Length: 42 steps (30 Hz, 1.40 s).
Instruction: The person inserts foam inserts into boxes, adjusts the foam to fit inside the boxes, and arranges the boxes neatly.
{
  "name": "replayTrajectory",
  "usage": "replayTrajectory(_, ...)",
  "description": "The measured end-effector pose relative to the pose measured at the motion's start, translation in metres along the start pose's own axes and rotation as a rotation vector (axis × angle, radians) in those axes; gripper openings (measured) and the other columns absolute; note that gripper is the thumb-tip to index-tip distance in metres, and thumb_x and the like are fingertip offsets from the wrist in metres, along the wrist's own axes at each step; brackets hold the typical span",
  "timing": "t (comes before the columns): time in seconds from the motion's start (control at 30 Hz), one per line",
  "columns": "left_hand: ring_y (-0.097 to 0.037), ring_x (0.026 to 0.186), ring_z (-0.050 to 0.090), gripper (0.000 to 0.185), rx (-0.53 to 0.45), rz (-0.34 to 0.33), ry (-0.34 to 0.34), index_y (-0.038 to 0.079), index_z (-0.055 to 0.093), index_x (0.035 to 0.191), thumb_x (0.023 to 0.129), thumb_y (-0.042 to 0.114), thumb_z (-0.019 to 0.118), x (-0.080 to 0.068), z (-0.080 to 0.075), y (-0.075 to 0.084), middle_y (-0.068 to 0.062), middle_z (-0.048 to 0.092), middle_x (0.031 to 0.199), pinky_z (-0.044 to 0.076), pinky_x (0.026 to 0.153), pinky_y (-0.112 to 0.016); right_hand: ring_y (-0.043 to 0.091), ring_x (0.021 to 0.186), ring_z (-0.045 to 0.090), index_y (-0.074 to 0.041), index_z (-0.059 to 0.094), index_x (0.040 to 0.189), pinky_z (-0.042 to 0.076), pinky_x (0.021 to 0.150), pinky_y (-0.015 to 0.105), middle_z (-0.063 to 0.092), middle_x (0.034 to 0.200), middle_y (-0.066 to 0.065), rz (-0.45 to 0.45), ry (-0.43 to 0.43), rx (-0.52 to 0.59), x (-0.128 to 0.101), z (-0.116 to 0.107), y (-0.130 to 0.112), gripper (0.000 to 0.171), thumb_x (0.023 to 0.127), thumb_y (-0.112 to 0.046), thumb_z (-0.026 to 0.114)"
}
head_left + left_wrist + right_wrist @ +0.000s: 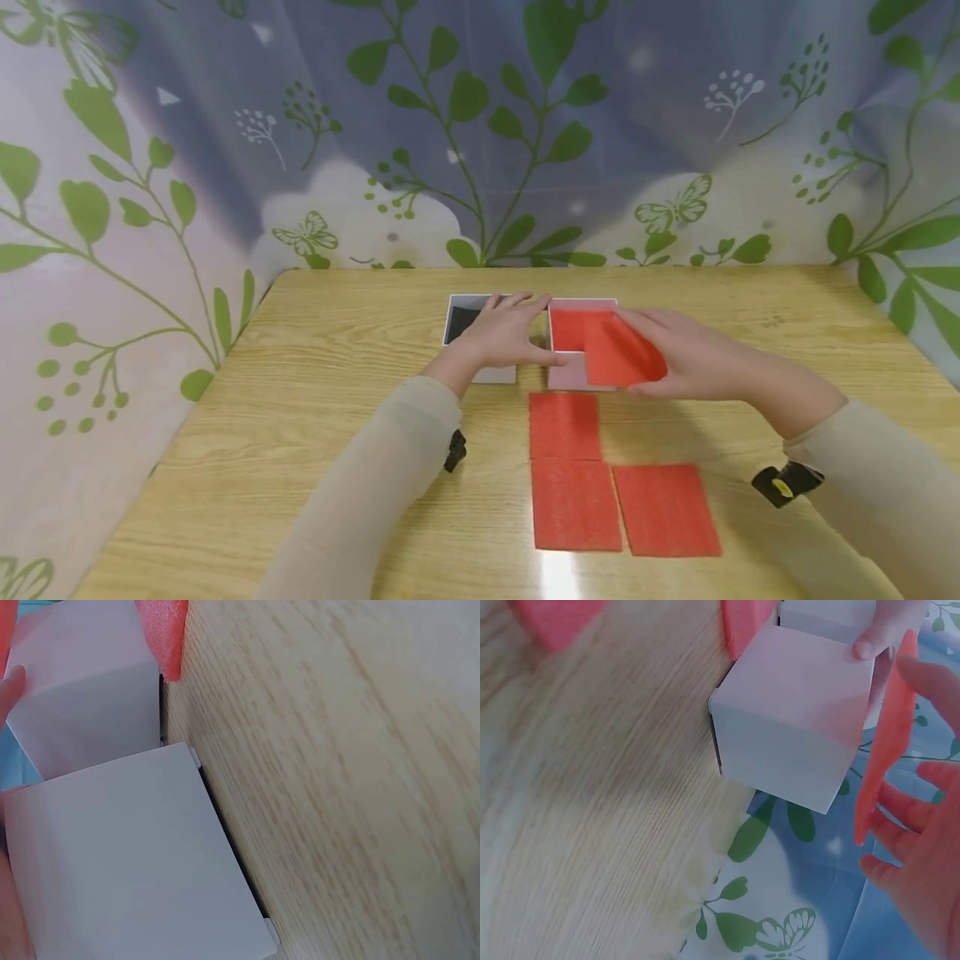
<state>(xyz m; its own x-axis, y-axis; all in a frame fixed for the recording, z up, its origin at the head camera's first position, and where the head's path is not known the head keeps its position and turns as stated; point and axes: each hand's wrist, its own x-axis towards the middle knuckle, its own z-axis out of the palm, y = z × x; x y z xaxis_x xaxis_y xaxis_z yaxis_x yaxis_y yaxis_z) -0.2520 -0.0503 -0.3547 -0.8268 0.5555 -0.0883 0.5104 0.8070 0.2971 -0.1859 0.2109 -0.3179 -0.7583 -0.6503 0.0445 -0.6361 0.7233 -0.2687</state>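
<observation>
**Red sheet held over the right box**

Red sheet [622,354] sits just right of the head view's centre, tilted, its upper end inside the right box [572,371] and its lower end over the box's front wall. The right hand [693,354] holds it from the right, fingers curved along its edge. The left hand [506,333] rests on the left box [495,375], fingers fairly straight, thumb reaching to the right box's near corner. The left box shows a dark inside, the right one a red lining. Three more red sheets [573,504] lie flat on the tabletop [300,400] below centre, two stacked in a column and one to their right. A leaf-print curtain [480,125] fills the top of the frame.

In the left wrist view, two white boxes fill the left half: the left box [135,862] below, the right box [90,690] above. A fingertip [13,679] touches the upper one at the left edge. Wood grain fills the right.

In the right wrist view, the right box [791,727] stands at upper centre. The red sheet [885,750] shows edge-on at the right, with the right hand's fingers [922,855] loosely curved behind it. A left fingertip [870,641] presses the box's top edge.
</observation>
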Motion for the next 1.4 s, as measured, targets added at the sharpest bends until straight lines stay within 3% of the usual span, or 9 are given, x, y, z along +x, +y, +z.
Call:
replayTrajectory(0.6, -0.017, 0.140, 0.010, 0.096, 0.009, -0.007, -0.005, 0.018, 0.018, 0.151, 0.078, 0.066, 0.058, 0.001, 0.000, 0.000, 0.004, 0.032, 0.149, -0.001, 0.112, -0.046, 0.040, 0.128, 0.033, -0.003, 0.016, 0.149, 0.030, 0.102, 0.054, 0.032, 0.143, 0.024, 0.011, -0.059, 0.069, 0.043, 0.001, 0.010, 0.096, 0.079, -0.038, 0.073)
replayTrajectory(1.4, -0.018, 0.140, 0.011, 0.099, 0.026, -0.010, 0.001, 0.017, 0.019, 0.150, 0.076, 0.071, 0.056, 0.003, 0.001, 0.001, 0.003, 0.033, 0.148, 0.001, 0.111, -0.048, 0.036, 0.128, 0.033, -0.004, 0.018, 0.149, 0.034, 0.099, 0.052, 0.030, 0.145, 0.021, 0.030, -0.110, 0.141, 0.064, 0.005, 0.020, 0.096, 0.079, -0.039, 0.073)
